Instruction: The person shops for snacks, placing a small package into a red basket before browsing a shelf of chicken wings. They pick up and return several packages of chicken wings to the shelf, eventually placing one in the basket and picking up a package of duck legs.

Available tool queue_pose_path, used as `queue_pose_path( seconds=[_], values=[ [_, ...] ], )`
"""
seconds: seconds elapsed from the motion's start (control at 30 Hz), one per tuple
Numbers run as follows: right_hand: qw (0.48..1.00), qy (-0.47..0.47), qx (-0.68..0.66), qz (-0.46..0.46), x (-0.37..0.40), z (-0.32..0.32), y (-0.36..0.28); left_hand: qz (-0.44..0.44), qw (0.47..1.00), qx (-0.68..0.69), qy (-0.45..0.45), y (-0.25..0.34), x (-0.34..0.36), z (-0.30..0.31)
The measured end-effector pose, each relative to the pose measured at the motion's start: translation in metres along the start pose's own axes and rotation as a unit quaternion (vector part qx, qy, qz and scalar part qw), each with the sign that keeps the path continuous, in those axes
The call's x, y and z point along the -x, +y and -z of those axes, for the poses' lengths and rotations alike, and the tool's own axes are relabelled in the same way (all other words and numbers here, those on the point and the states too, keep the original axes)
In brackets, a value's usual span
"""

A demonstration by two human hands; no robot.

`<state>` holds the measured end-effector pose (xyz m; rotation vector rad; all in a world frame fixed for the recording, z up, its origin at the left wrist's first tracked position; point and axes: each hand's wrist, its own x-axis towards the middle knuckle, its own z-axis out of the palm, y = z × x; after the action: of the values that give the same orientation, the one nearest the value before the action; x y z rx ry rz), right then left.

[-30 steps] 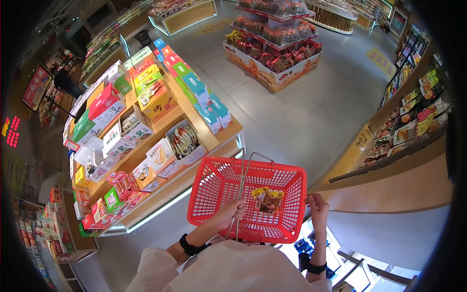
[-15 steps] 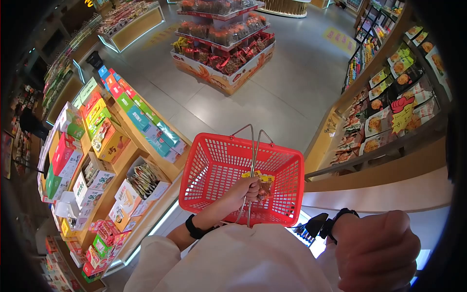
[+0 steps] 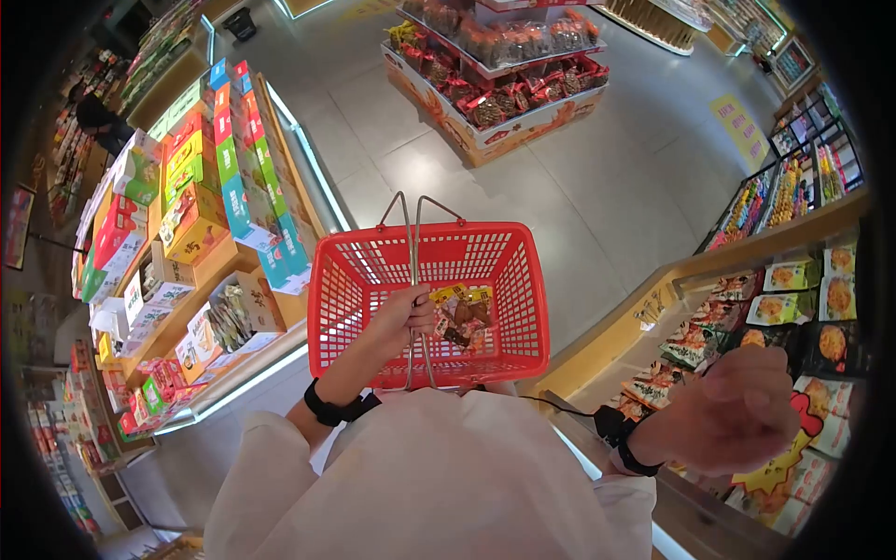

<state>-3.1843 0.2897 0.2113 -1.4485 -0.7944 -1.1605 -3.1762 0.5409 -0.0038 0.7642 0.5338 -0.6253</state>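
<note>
My left hand [image 3: 405,315] is closed around the two metal handles [image 3: 412,238] of a red plastic shopping basket [image 3: 329,257]. The basket hangs in front of my body. On its bottom lie food packets [image 3: 465,315] with yellow labels, partly clear and brownish inside. Raised at the right, my right hand [image 3: 737,411] is curled into a fist, with no item showing in it. It is in front of the shelf of bagged foods [image 3: 695,343], and I see no contact with them. Each wrist wears a black band.
A slanted shelf of boxed snacks [image 3: 196,210] runs along the left. Ahead stands a tiered display [image 3: 476,140] of packaged goods on the grey floor [image 3: 560,205]. A wooden shelf edge [image 3: 597,322] borders the right. A person in dark clothing [image 3: 98,117] is far left.
My view has turned and moved forward, so the tiered display sits further right and nearer. The basket has shifted left in view, still in my left hand. My right fist appears farther from the camera.
</note>
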Motion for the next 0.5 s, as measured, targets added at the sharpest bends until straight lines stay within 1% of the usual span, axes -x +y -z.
queue_pose_path(
  seconds=[0.07,0.1,0.13,0.17,0.2,0.27,0.3,0.33,0.4,0.43,0.5],
  values=[
    [0.985,-0.022,0.029,-0.169,0.005,0.016,0.06,-0.032,0.999,0.016,0.026,0.012,-0.01,-0.01],
    [0.958,-0.04,0.045,-0.281,0.012,0.022,0.089,-0.043,0.998,0.024,0.028,0.019,-0.013,-0.018],
    [0.918,-0.061,0.065,-0.387,0.022,0.025,0.122,-0.053,0.998,0.032,0.03,0.026,-0.016,-0.023],
    [0.885,-0.109,0.037,-0.452,0.038,0.027,0.158,-0.072,0.997,0.028,0.021,0.028,-0.024,-0.02],
    [0.843,-0.158,0.017,-0.514,0.06,0.031,0.194,-0.083,0.995,0.045,0.033,0.032,-0.024,-0.027],
    [0.769,-0.259,0.021,-0.584,0.119,0.038,0.257,-0.102,0.991,0.074,0.048,0.046,-0.027,-0.044],
    [0.748,-0.288,0.04,-0.596,0.147,0.035,0.278,-0.109,0.992,0.05,0.029,0.048,-0.033,-0.039],
    [0.726,-0.316,0.061,-0.607,0.173,0.033,0.295,-0.101,0.992,0.05,0.057,0.051,-0.039,-0.044],
    [0.705,-0.396,0.115,-0.576,0.219,0.027,0.324,-0.083,0.989,0.051,0.11,0.058,-0.052,-0.054],
    [0.689,-0.427,0.104,-0.576,0.235,0.021,0.338,-0.1,0.989,0.038,0.105,0.058,-0.062,-0.052],
    [0.658,-0.476,0.107,-0.573,0.253,0.006,0.363,-0.071,0.987,0.066,0.125,0.078,-0.083,-0.053]
  ],
)
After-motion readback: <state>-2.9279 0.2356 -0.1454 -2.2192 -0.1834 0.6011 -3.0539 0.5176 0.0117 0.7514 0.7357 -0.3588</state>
